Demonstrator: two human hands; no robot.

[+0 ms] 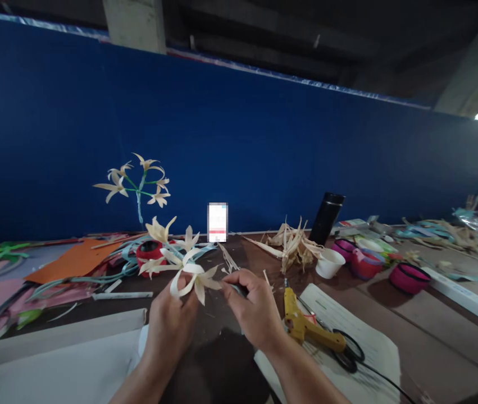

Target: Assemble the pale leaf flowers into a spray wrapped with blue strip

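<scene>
Pale cream handmade flowers, apparently of dried husk, fill the middle of the view. My left hand (174,311) is closed on one flower (200,282), whose pointed petals spread to the right and whose pale strip curls over my fingers. My right hand (252,306) is closed in a pinch at the tip of that flower's right petal; the fingertips partly hide it. Just behind my left hand are more cream flowers (160,229), near a red round pot (149,255). A finished-looking flower spray (140,188) with green stems stands upright at the back left.
Right of my hands, a yellow glue gun (306,325) and black-handled scissors (350,350) lie on a paper sheet (373,339). Behind are dried husks (293,247), a white cup (330,264) and a black bottle (327,217). White cardboard (62,359) lies front left.
</scene>
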